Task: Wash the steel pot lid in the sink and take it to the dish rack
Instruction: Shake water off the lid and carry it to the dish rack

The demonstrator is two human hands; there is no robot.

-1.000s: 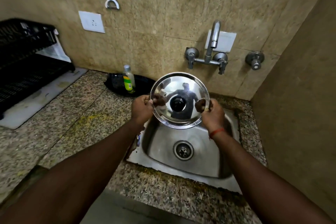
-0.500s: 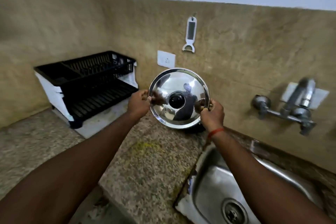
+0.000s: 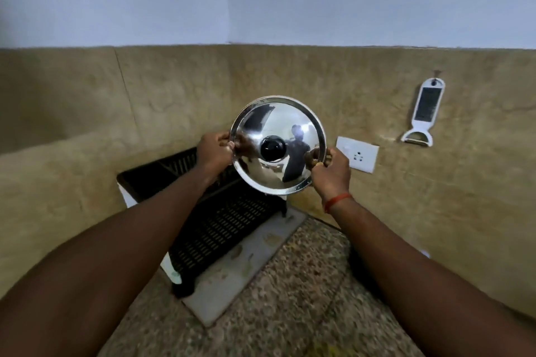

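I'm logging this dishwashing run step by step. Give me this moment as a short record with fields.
lid: steel pot lid, held up in the air, black knob toward camera
left hand: grips lid's left rim
right hand: grips lid's right rim
dish rack: black, below the lid, on a grey mat
wall: socket, hanging peeler

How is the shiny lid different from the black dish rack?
The lid is round, shiny steel; the dish rack is boxy, black and slotted. The lid is held up by the left hand and the right hand; the dish rack stands on a pale tray. Both are kitchen things.
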